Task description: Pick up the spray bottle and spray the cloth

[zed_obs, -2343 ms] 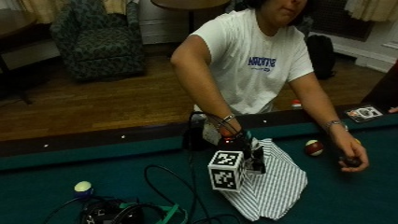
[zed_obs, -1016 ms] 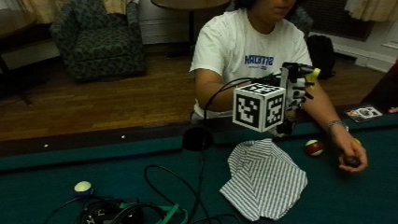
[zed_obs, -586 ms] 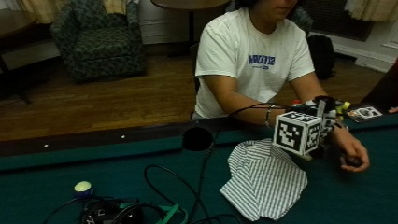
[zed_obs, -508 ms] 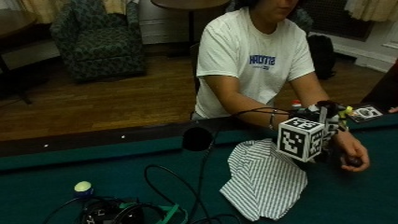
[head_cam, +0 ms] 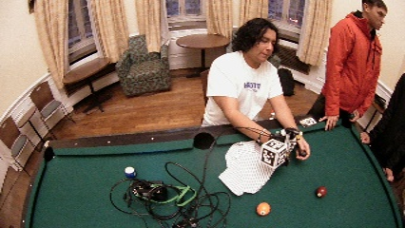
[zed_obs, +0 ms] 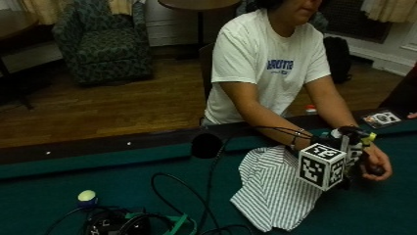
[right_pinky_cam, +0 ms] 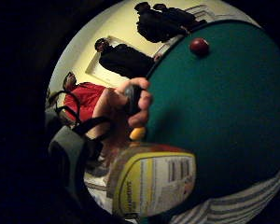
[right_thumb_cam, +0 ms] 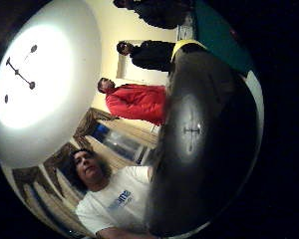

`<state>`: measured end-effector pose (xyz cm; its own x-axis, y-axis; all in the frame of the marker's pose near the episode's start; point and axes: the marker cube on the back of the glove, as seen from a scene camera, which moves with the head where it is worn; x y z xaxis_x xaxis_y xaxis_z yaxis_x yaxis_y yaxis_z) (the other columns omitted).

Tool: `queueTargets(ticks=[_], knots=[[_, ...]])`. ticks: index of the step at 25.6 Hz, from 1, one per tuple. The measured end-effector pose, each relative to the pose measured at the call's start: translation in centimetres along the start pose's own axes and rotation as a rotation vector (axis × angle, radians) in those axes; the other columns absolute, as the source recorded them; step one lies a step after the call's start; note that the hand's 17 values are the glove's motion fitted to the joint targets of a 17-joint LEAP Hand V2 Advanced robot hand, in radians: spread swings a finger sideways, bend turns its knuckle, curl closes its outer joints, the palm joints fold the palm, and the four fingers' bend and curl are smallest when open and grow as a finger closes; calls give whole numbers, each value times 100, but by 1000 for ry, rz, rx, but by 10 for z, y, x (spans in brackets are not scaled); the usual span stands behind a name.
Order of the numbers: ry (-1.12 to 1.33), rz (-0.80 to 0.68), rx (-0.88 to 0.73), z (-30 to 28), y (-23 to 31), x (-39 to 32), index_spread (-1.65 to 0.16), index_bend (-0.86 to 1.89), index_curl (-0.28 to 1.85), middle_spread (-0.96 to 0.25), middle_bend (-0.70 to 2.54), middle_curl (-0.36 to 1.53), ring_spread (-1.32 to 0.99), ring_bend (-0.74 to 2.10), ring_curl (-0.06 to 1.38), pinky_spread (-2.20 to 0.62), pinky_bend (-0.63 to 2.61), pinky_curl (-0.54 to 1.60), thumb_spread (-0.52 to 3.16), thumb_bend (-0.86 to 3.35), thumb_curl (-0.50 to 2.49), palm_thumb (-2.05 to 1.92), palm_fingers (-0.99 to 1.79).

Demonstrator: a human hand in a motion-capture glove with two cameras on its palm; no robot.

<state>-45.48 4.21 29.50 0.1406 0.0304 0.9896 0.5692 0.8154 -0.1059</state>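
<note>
Right hand (zed_obs: 348,147) at right of frame, low over the green surface (zed_obs: 130,176), just past the right edge of the striped cloth (zed_obs: 277,191). Fingers wrapped round the spray bottle (zed_obs: 355,142); its yellow label (right_pinky_cam: 151,184) sits close to the palm. Cloth lies crumpled on the felt, centre-right. Bare hand (zed_obs: 377,164) rests on the surface beside the bottle, holding a small dark object.

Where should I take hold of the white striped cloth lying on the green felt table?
Pinch the white striped cloth at its pointed corner farthest from the seated person, coming from that side of the green felt table. It lies rumpled but nearly flat, so only an edge or corner offers a hold.
</note>
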Motion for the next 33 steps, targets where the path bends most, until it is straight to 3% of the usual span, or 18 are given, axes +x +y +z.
queueTargets(ticks=[14,25,30,33], knots=[[-33,-2,2,10,-50,19,-23,41,64,-19,69,60,-21,79,52,-30,55,45,35,-3,87,95,137],[-13,85,-61,9,-45,28,-24,40,64,-20,69,60,-21,79,51,-31,50,43,38,-4,87,93,134],[89,146,-124,4,-30,44,-26,45,63,-18,70,58,-19,61,45,-15,21,36,64,-12,76,69,101],[177,187,-174,-4,-19,50,-28,44,61,-18,57,53,-18,50,44,-3,20,37,72,-14,68,53,80]])
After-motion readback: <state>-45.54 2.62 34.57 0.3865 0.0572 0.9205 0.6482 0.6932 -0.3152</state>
